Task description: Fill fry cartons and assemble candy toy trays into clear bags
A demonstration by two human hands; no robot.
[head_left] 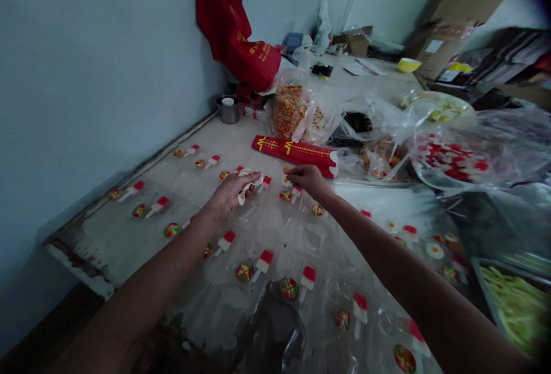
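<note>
My left hand (236, 193) is closed around several thin white pieces (245, 182), which look like small toy fried eggs. To its right, my right hand (312, 180) is in a pinch, with a small white-and-orange egg piece (285, 178) at its fingertips. Rows of clear plastic sheets or bags cover the table beneath both hands. On them lie round red-and-green pieces (244, 272), each beside a red-and-white popsicle-shaped piece (264, 261). Fried-egg pieces (434, 250) lie on the sheets at the right, past my right forearm.
A red printed packet (297, 154) lies just beyond my hands. Behind it stand a bag of orange pieces (288, 111), a metal cup (228, 111) and a red bag (258, 64). At the right are a bag of red-and-white pieces (451, 159) and a tray of pale yellow strips (516, 299).
</note>
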